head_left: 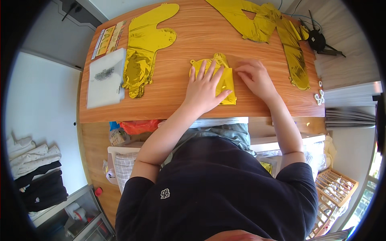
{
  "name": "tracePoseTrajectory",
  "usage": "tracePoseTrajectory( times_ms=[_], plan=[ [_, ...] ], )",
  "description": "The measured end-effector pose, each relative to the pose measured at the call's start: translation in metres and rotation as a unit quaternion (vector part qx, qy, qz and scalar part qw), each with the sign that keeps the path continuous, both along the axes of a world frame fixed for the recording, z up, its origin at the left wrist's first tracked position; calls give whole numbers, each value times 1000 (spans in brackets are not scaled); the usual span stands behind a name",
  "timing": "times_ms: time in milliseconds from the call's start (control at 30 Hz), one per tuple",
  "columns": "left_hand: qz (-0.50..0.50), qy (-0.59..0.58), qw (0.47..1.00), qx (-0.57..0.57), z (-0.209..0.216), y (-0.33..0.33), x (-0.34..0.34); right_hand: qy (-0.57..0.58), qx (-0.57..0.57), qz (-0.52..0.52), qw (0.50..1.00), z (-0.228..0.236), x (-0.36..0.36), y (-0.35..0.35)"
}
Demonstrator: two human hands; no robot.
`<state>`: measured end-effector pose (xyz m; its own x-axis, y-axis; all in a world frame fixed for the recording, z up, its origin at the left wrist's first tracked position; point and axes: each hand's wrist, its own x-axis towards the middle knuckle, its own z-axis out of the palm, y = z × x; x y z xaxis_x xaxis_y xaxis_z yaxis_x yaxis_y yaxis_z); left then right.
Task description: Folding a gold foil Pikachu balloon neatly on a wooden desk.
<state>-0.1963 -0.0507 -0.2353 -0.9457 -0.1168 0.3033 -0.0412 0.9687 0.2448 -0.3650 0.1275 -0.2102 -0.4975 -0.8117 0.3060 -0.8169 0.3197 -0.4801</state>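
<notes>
A folded gold foil balloon (pixel 226 82) lies on the wooden table in front of me. My left hand (pixel 204 90) rests flat on it with the fingers spread, pressing on its top and hiding much of it. Just right of the balloon's edge is my right hand (pixel 256 80), fingers bent and the tips drawn together. Whether anything small is pinched there cannot be made out. A rounded end of the foil sticks up beyond my left fingertips.
Flat gold foil balloons lie at the left (pixel 140 48) and far right (pixel 295 56). Clear plastic sleeves (pixel 105 86) and a printed card (pixel 108 40) sit on the table's left side. A black stand (pixel 317 40) and small white rings (pixel 319 97) are at the right edge.
</notes>
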Motion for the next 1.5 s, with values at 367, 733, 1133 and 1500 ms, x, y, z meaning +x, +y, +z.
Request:
tracePoseTrajectory(
  times_ms=[367, 733, 1133, 1500],
  plan=[
    [5, -42, 999, 16, 0, 1, -4, 66, 6, 59, 996, -2, -1, 8],
    [3, -27, 1000, 7, 0, 2, -3, 58, 35, 53, 996, -6, -9, 6],
    [8, -25, 1000, -5, -5, 1, -2, 124, 104, 26, 987, 9, 28, -3],
    [7, -29, 1000, 9, -3, 1, 0, 61, 126, -11, 990, -3, 18, 0]
  ],
)
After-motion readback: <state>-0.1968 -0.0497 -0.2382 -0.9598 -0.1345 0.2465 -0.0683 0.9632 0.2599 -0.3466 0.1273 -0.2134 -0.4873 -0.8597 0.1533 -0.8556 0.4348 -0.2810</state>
